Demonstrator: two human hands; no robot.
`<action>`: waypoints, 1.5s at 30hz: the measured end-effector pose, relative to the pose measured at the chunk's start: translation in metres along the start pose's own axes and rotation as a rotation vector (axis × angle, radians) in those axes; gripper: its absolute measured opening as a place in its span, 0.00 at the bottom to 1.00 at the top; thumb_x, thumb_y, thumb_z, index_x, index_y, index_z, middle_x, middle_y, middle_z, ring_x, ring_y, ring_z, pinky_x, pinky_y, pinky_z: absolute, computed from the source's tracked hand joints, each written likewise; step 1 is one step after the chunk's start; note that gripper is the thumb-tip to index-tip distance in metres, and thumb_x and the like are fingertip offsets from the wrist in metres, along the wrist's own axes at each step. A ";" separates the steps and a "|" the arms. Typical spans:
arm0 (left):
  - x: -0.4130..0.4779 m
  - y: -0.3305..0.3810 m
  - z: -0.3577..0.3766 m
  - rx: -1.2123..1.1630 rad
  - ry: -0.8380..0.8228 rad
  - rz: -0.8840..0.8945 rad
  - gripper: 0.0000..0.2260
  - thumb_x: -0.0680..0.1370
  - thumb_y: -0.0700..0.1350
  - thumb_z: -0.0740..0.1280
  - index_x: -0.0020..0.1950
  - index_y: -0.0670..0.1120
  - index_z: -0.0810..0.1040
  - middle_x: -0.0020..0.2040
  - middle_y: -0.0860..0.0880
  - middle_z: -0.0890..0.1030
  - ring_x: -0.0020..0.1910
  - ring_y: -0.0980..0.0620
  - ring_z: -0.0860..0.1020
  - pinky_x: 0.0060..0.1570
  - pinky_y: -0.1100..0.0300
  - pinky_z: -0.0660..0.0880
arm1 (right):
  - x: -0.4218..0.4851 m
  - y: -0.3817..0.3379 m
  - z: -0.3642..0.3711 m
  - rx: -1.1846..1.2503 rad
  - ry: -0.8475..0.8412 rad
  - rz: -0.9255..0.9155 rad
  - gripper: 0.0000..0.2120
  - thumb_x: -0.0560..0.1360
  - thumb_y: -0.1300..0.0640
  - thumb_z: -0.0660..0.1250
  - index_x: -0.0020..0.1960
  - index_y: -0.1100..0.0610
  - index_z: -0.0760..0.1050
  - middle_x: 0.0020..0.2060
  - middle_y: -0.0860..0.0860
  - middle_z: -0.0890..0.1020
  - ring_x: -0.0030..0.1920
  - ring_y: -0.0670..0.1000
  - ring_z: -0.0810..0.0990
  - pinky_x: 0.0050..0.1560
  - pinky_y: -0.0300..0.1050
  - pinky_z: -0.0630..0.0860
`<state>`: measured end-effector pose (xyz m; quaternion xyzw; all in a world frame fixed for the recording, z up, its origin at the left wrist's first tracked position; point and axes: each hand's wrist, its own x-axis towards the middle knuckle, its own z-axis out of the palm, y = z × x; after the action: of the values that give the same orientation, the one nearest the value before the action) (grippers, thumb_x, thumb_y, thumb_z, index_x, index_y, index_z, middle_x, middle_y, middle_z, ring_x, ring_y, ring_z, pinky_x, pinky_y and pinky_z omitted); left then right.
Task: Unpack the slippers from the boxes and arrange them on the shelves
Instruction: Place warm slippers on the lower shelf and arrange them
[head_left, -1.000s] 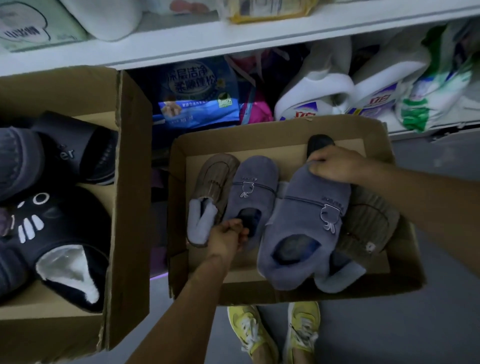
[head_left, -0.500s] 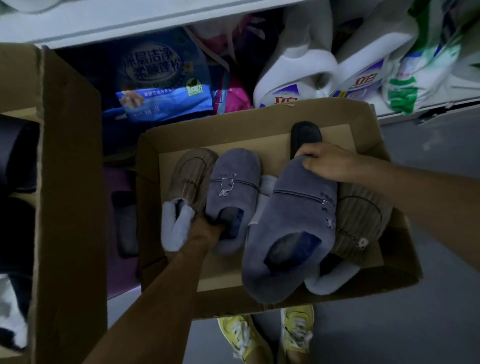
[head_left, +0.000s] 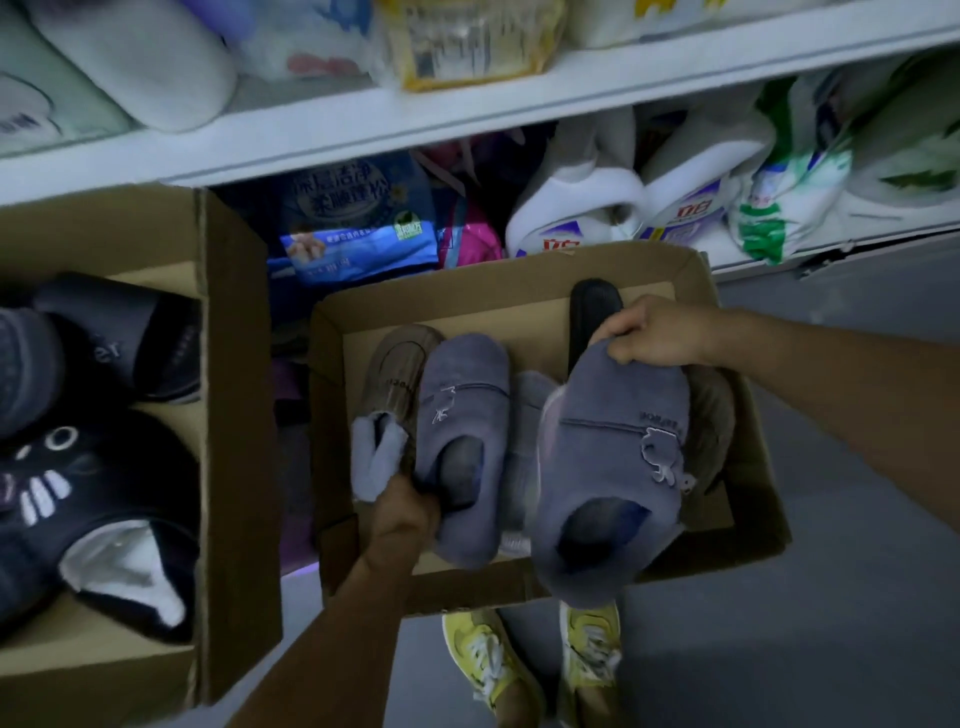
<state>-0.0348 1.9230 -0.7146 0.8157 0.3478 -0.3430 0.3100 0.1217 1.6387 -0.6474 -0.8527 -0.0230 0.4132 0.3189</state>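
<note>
An open cardboard box on the floor holds several slippers. My right hand grips the toe of a large blue-grey slipper, raised and tilted above the box's right half. My left hand pinches the heel opening of a second blue-grey slipper lying in the box. A brown slipper with pale lining lies at its left. Another brown slipper and a black one are partly hidden under the raised slipper.
A second open box at the left holds dark slippers, one with a cat face. White shelves ahead carry detergent bottles and packets. My yellow shoes stand on the grey floor below the box.
The large slipper in my right hand has risen slightly from the box. My left hand has closed on the second slipper's heel. The view tilted up, showing the upper shelf and left box again.
</note>
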 end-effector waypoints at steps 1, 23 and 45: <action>-0.015 0.001 0.000 -0.043 0.007 0.032 0.06 0.76 0.40 0.65 0.48 0.51 0.74 0.59 0.40 0.78 0.57 0.39 0.77 0.56 0.50 0.77 | -0.007 -0.005 -0.006 -0.042 -0.012 -0.017 0.14 0.73 0.67 0.64 0.49 0.50 0.80 0.46 0.51 0.82 0.51 0.49 0.78 0.56 0.47 0.76; -0.134 0.048 0.124 -0.191 0.135 -0.072 0.14 0.75 0.37 0.61 0.60 0.38 0.66 0.60 0.37 0.72 0.59 0.35 0.73 0.54 0.49 0.69 | -0.043 0.061 0.017 -0.255 0.526 -0.193 0.11 0.75 0.60 0.65 0.57 0.57 0.74 0.55 0.58 0.74 0.55 0.59 0.73 0.52 0.51 0.73; -0.136 0.042 0.151 -0.304 0.148 0.071 0.11 0.71 0.33 0.63 0.50 0.41 0.66 0.53 0.37 0.75 0.51 0.37 0.75 0.47 0.50 0.71 | -0.080 0.020 0.128 1.580 0.407 0.636 0.20 0.74 0.69 0.62 0.65 0.60 0.72 0.51 0.59 0.79 0.49 0.62 0.79 0.38 0.54 0.79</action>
<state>-0.1249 1.7385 -0.6842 0.7942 0.3886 -0.2141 0.4151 -0.0279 1.6657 -0.6620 -0.4055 0.5664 0.2173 0.6838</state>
